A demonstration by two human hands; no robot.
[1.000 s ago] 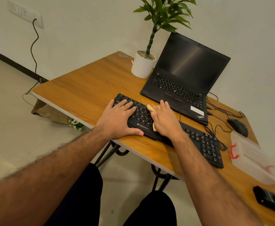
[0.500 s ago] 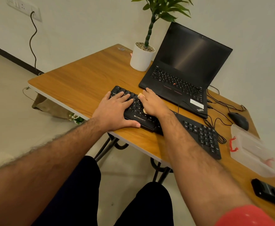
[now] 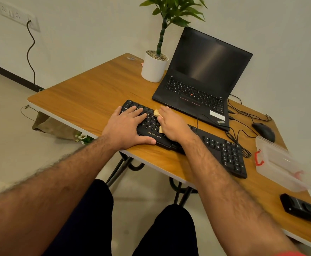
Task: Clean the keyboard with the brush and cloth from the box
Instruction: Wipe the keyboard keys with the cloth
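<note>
A black keyboard (image 3: 223,152) lies slantwise on the wooden table (image 3: 88,100), in front of the laptop. My left hand (image 3: 127,126) lies flat on the keyboard's left end, fingers spread on the keys and thumb along its front edge. My right hand (image 3: 171,122) presses a small yellowish cloth (image 3: 156,113) onto the keys just right of the left hand. Only two bits of the cloth peek out from under the palm. The clear plastic box (image 3: 278,163) with a red latch sits at the right of the table. No brush is visible.
An open black laptop (image 3: 202,78) stands behind the keyboard, a white plant pot (image 3: 153,68) to its left. A black mouse (image 3: 264,132) and tangled cables (image 3: 243,124) lie right of the laptop. A black device (image 3: 300,207) rests near the table's right front edge.
My right hand with the cloth has slid left along the keys toward the left hand, then stayed near there. The left hand has kept its place on the keyboard's left end.
</note>
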